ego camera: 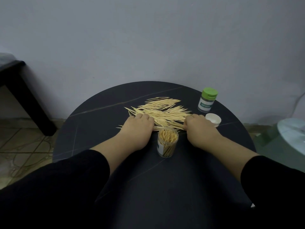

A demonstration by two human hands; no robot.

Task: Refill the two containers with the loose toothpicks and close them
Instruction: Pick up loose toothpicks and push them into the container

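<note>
A pile of loose toothpicks [162,111] lies spread on the round black table [92,129]. My left hand [138,128] rests on the pile's left end, fingers curled down onto the sticks. My right hand [200,128] rests on the pile's right end, fingers curled over the tips. Between my wrists stands an open clear container [167,142], upright and full of toothpicks. Its white lid [213,119] lies just right of my right hand. A second container with a green lid [207,100] stands closed at the back right.
The table touches a grey wall at the back. A dark table leg [24,96] stands on the tiled floor to the left. A pale round object [292,134] and a glass surface sit at the right edge.
</note>
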